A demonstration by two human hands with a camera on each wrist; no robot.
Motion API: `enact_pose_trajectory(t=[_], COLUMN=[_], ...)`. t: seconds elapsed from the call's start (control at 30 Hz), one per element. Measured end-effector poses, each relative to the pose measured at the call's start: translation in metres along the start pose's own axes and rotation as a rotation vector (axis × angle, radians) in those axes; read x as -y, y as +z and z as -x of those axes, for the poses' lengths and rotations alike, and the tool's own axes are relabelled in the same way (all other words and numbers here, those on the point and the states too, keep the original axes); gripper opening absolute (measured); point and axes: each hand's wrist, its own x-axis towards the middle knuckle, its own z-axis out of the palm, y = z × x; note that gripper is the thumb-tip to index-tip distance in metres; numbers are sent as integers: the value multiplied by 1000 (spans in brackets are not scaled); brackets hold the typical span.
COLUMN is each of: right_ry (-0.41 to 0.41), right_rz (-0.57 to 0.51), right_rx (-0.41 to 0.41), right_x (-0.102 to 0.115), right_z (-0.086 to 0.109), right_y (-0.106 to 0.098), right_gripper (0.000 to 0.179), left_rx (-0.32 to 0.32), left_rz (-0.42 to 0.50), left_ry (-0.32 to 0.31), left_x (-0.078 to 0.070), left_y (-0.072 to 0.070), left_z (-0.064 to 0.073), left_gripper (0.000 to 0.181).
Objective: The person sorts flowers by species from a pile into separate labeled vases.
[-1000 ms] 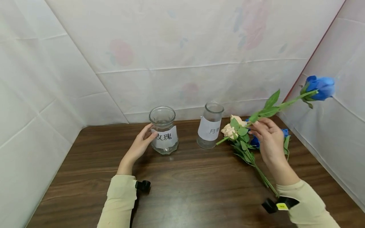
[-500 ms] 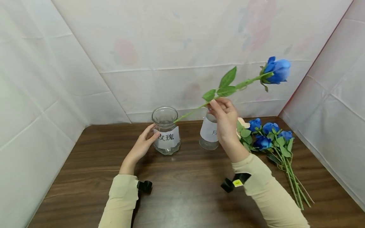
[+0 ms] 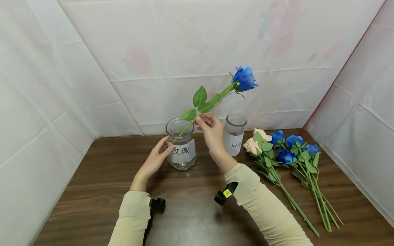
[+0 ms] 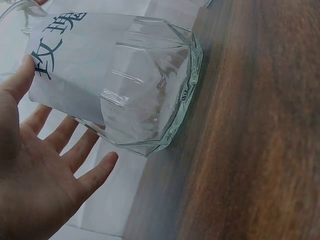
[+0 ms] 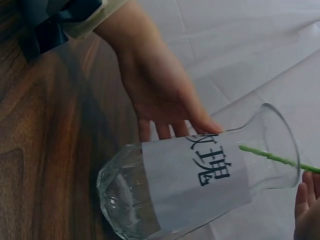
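Note:
My left hand holds a faceted glass vase at its side, thumb on the front edge of the white paper label and fingers behind. That label bears black characters. Between thumb and fingertips my right hand pinches the green stem of a blue rose just below its leaves. The rose leans up to the right. Its stem passes through the vase's mouth, and the cut end sits inside the neck, well above the base.
A second labelled glass vase stands behind my right wrist. Cream-coloured roses and several blue roses lie on the right of the brown wooden table. White cloth encloses the back and sides.
My right hand has carried the blue rose leftward from above the flower pile, and its stem end has entered the vase's mouth. My left hand stays on the vase.

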Motion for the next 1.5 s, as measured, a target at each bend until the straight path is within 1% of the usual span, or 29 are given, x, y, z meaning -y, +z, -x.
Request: enact_pose_trajectory(t=[0.07,0.13,0.2,0.3,0.43,0.53,0.63,0.73,0.83,0.97,1.1,1.23,1.37,1.5], right_ry=[0,7,9,32,72,93,81,71,80,99,118,127,108,102], right_rz=[42,105,138,191,235,240,220,182,155,138,149,244,366,465], right_rx=[-6,-23,-39,-54,-39,-32,-29,-5,31,94,170,226,247,223], right_x=[-4,-7,-10,-14,-20,-23,-24,-25,-25,-21,-4,17,34,46], right_z=[0,0,-2,-4,-5,-4,-2,3,10,21,35,48,59,68], right_y=[2,3,4,6,8,6,2,-3,-11,-29,-51,-78,-110,-147], right_gripper=[14,20,23,23,24,27,28,27,26,26,26,28,32,36], left_rx=[1,0,-2,-4,-5,-3,-1,-3,-3,-7,-6,-1,5,21], left_rz=[-3,-3,1,-4,-9,-8,-8,-8,-7,-5,-5,-12,-8,10], left_ry=[-3,-6,-7,-2,-2,-8,-11,-10,-5,0,-5,-11,-25,-56], left_x=[1,2,2,2,1,0,0,1,1,3,3,1,-2,-19], left_y=[1,1,1,1,1,1,1,1,2,1,0,-1,-1,0], left_z=[0,1,2,2,1,0,-1,-1,-1,-1,0,-1,0,7], left_gripper=[66,66,65,65,65,65,66,66,65,64,64,66,67,66])
